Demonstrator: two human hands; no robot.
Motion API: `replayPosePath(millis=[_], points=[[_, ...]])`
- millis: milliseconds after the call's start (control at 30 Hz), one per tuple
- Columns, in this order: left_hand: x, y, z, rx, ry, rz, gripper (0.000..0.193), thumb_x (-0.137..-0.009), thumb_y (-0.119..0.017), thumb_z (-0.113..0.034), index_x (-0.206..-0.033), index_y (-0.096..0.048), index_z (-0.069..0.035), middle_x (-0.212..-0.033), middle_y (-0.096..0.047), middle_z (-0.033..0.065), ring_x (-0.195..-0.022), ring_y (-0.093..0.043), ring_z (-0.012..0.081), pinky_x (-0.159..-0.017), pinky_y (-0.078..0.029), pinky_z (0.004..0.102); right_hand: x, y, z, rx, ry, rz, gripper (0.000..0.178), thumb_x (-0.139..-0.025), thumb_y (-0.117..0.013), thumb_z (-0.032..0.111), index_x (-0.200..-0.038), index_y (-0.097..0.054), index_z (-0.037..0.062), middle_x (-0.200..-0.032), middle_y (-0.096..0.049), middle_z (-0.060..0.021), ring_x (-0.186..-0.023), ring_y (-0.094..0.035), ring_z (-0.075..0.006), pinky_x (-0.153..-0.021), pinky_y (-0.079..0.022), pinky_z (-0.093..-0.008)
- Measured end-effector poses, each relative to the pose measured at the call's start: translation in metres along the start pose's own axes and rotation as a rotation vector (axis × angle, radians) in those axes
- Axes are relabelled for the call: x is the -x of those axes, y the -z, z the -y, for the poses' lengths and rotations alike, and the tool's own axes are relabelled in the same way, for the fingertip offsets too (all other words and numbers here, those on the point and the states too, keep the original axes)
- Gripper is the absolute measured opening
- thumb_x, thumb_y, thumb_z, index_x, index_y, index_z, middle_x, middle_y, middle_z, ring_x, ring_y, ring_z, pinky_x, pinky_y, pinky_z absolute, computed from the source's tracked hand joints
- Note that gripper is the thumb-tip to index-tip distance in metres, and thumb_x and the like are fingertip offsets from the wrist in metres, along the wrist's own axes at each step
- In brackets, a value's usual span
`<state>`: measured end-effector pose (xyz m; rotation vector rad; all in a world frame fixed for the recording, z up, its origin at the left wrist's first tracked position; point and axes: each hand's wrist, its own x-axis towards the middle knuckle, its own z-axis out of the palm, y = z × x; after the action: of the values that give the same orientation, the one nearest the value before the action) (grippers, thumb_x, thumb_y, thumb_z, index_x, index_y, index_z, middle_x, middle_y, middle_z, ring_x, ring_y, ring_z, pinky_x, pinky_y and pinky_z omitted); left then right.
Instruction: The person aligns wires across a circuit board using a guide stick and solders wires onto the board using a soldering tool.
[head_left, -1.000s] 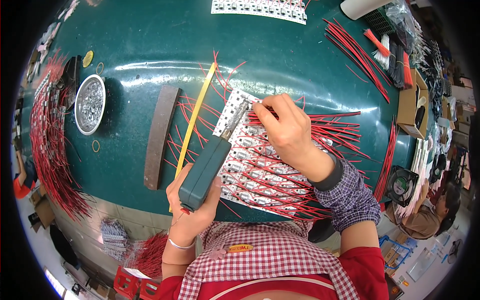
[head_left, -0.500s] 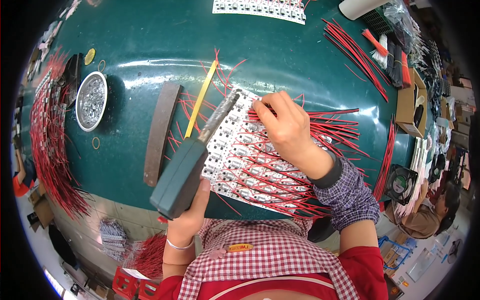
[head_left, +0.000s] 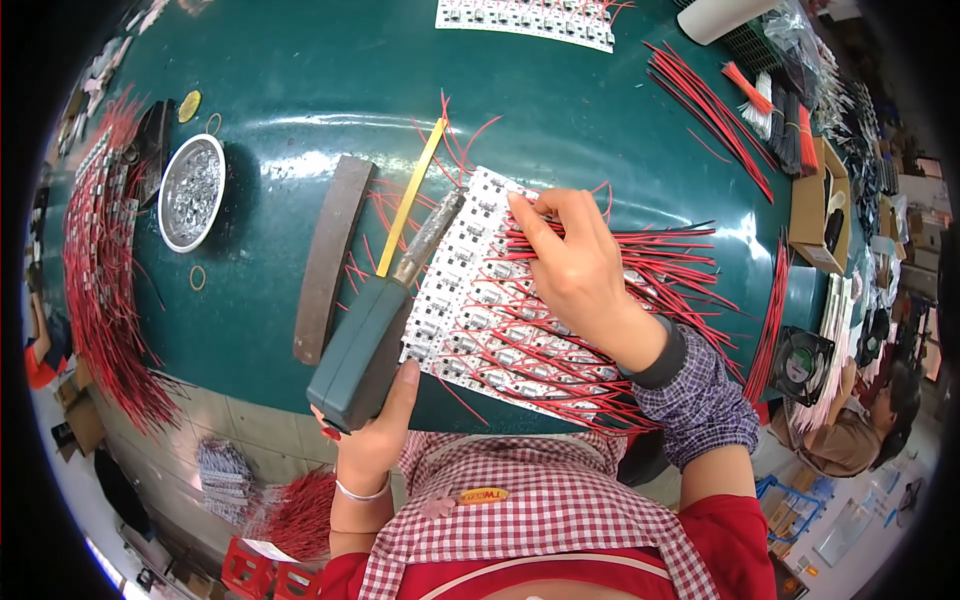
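Note:
A green-bodied soldering gun is gripped in my left hand, its metal tip slanting up beside the upper left edge of a white circuit board panel. Rows of small black and silver parts cover the panel. My right hand is closed in a pinch above the panel's upper part, on red and black wires that run out rightward beneath it; the exact contact at the fingertips is partly hidden. More wires stick out from the panel's lower rows.
Left of the panel lie a yellow strip and a dark flat bar. A white bowl with silvery bits stands farther left, near wired boards. Loose wires, a carton and a small fan are at right.
The soldering gun's tip has drawn back slightly left and down, off the panel's upper corner. The panel has shifted a little, and my right hand has moved slightly down and right.

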<state>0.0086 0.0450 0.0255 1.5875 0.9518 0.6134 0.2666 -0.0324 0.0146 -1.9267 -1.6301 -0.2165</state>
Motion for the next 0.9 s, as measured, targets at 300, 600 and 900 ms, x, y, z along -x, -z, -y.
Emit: replayPosePath(millis=[300, 600, 900], points=[[-0.005, -0.012, -0.015, 0.120, 0.095, -0.015, 0.022, -0.078, -0.079, 0.000, -0.098, -0.071, 0.005, -0.084, -0.071, 0.0068, -0.070, -0.064, 0.0106, -0.064, -0.051, 0.0253, 0.004, -0.004, 0.004, 0.021, -0.012, 0.051, 0.047, -0.061, -0.063, -0.011, -0.106, -0.071, 0.0010, -0.085, -0.060, -0.0074, -0.073, -0.062, -0.0241, -0.057, -0.049, -0.0367], [-0.007, -0.005, -0.002, 0.035, -0.151, 0.156, 0.046, -0.081, -0.075, 0.003, -0.125, -0.061, 0.005, -0.111, -0.069, 0.0120, -0.080, -0.064, 0.0123, -0.065, -0.051, 0.0251, 0.002, -0.001, 0.006, 0.035, -0.008, 0.048, 0.046, -0.060, -0.063, -0.011, -0.104, -0.071, 0.0014, -0.085, -0.062, -0.0070, -0.073, -0.063, -0.0238, -0.055, -0.049, -0.0364], [-0.001, -0.006, -0.003, 0.032, 0.030, 0.054, 0.037, -0.085, -0.072, 0.003, -0.120, -0.062, 0.005, -0.091, -0.067, 0.0083, -0.060, -0.055, 0.0083, -0.051, -0.043, 0.0231, 0.004, -0.001, 0.003, -0.052, -0.042, -0.008, 0.040, -0.068, -0.065, -0.008, -0.107, -0.068, -0.0003, -0.094, -0.061, -0.0098, -0.078, -0.062, -0.0242, -0.060, -0.053, -0.0346]])
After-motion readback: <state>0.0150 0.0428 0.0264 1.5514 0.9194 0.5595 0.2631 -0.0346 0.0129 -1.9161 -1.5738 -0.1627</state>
